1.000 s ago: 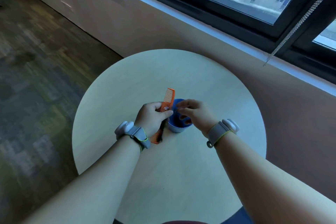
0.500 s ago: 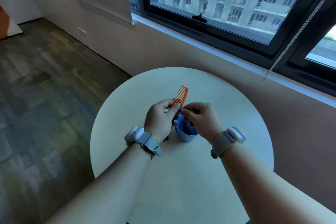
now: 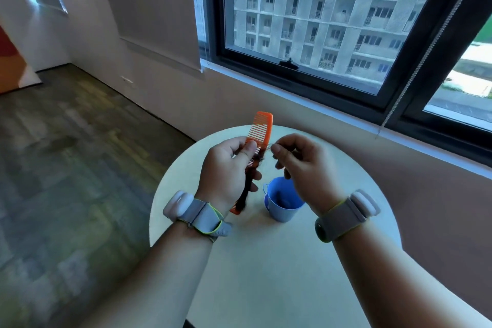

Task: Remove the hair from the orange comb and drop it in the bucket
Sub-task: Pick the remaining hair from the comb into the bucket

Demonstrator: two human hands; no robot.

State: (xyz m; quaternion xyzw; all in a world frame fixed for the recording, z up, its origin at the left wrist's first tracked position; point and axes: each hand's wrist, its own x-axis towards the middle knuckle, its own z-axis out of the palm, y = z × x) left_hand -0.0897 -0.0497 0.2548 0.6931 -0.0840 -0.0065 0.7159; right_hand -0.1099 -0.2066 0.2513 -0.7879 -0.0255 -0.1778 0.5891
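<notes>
The left hand [image 3: 226, 168] gripped the orange comb [image 3: 259, 136] by its middle, thumb laid across the teeth and fingers curled behind, holding it raised above the round table [image 3: 266, 261] with the toothed end pointing up toward the far edge. A dark clump of hair [image 3: 249, 181] clung along the lower half of the comb, hanging past the fingers. The right hand [image 3: 306, 168] was lifted just beside the comb, thumb and forefinger pinched on a few thin strands that ran across to the comb's teeth; the other fingers were curled loosely below. The blue bucket [image 3: 283, 202] stood upright on the table near its centre, below and between the two hands, partly covered by the right hand; something dark lay inside it, too dim to tell what. Each wrist carried a grey strap with a pale device [image 3: 179, 204]. Beyond the table's far edge ran a tan wall under a black-framed window [image 3: 332, 88], a bead cord [image 3: 415, 74] hanging at its right side. Dark carpet [image 3: 66, 154] covered the floor off the table's left edge.
</notes>
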